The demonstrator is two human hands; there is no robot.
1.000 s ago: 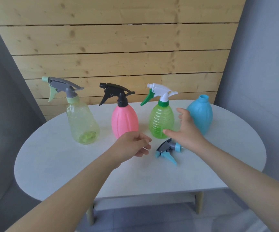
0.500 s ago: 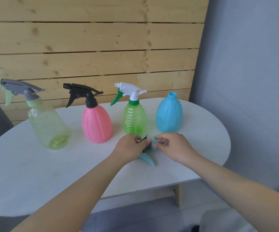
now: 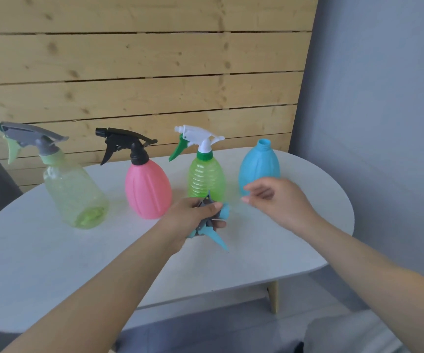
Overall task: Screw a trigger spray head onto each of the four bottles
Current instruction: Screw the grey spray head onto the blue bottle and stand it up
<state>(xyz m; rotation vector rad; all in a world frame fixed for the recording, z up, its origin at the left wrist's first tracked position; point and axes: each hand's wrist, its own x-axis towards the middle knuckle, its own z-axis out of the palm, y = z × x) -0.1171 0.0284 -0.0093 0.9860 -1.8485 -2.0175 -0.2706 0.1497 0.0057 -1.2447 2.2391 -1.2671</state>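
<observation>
Several spray bottles stand in a row on the white oval table (image 3: 53,263). The clear pale-green bottle (image 3: 74,192) carries a grey head, the pink bottle (image 3: 147,187) a black head, and the bright green bottle (image 3: 206,177) a white and green head. The blue bottle (image 3: 259,166) at the right has a bare open neck. My left hand (image 3: 193,217) grips the grey and blue trigger spray head (image 3: 214,226) just above the table, in front of the green bottle. My right hand (image 3: 278,200) hovers empty, fingers loosely apart, right in front of the blue bottle.
A wooden plank wall (image 3: 139,72) rises behind the table, and a grey wall (image 3: 384,123) stands at the right. The table's front edge runs below my forearms, with a wooden leg (image 3: 273,296) under its right side.
My left hand has picked the grey and blue spray head up off the table. My right hand has let go of it and moved right and up toward the blue bottle.
</observation>
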